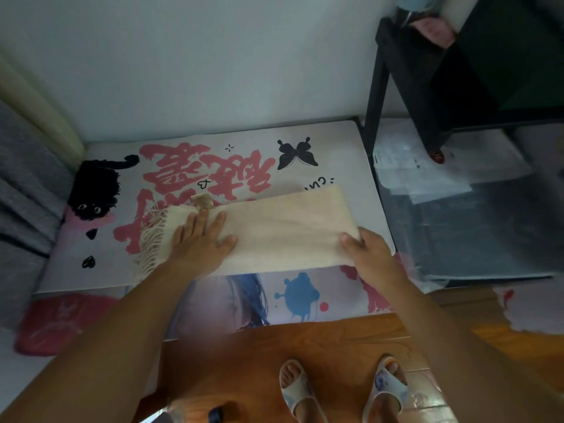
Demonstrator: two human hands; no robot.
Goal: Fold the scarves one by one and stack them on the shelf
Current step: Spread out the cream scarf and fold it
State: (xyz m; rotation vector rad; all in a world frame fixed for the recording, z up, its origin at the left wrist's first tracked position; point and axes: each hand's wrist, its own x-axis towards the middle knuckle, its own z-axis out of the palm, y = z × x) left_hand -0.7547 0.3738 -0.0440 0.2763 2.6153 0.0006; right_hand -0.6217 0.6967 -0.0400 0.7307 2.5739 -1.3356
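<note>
Head view: the camera looked down on a low printed surface set against a pale wall, with two bare forearms reaching in from below.
Surface: a white printed cloth cover (341,141) with large pink brush characters, a black cat, a black butterfly and a blue splash spread over the low platform.
Floor: brown wooden boards (274,346) ran along the near edge, and two feet in pale slide sandals (387,389) stood on them.
Shelf: a black metal-framed shelf unit (406,87) stood at the upper right, well apart from the hands; a pink item lay blurred on its top.
Right side: translucent plastic sheets and papers (457,209) lay just beside the printed cover.
Left side: grey folded fabric (24,178) filled the left edge, and a pink cushion (58,322) sat near the lower left.
Scarf: a cream woollen scarf with a fringed end (280,227) lay folded into a long band across the printed cover, fringe at the left and a tan label at its far edge.
Left hand: the left hand (201,239) lay flat, fingers straight and spread, pressing the scarf near the fringe.
Right hand: the right hand (366,248) curled its fingers round the scarf's right end, gripping it.
</note>
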